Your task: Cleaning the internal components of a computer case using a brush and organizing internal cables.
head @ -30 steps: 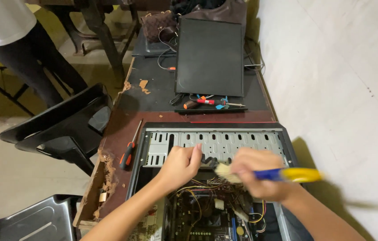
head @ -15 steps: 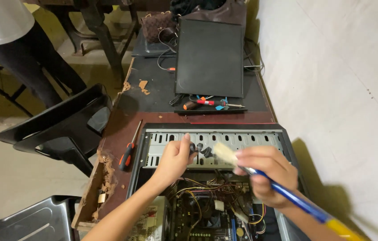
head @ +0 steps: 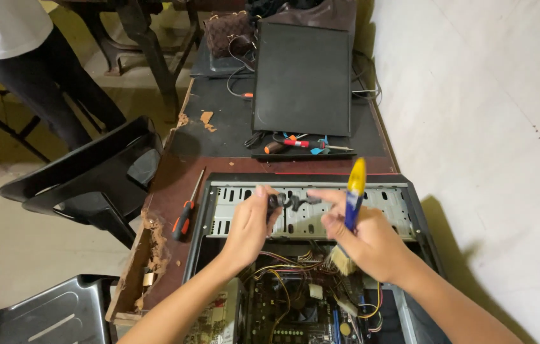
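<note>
A: Table first: worn brown wooden table (head: 168,191) bears an open black metal computer case (head: 201,223), wiring exposed.

B: Hands?

A: Both over the case's perforated panel, close but apart. Left hand (head: 251,232) pinches a small dark cable connector (head: 276,201). Right hand (head: 362,242) grips a blue-and-yellow-handled paintbrush (head: 351,204), bristles down.

B: Beside the case?

A: Red-and-black screwdriver (head: 187,210).
</note>
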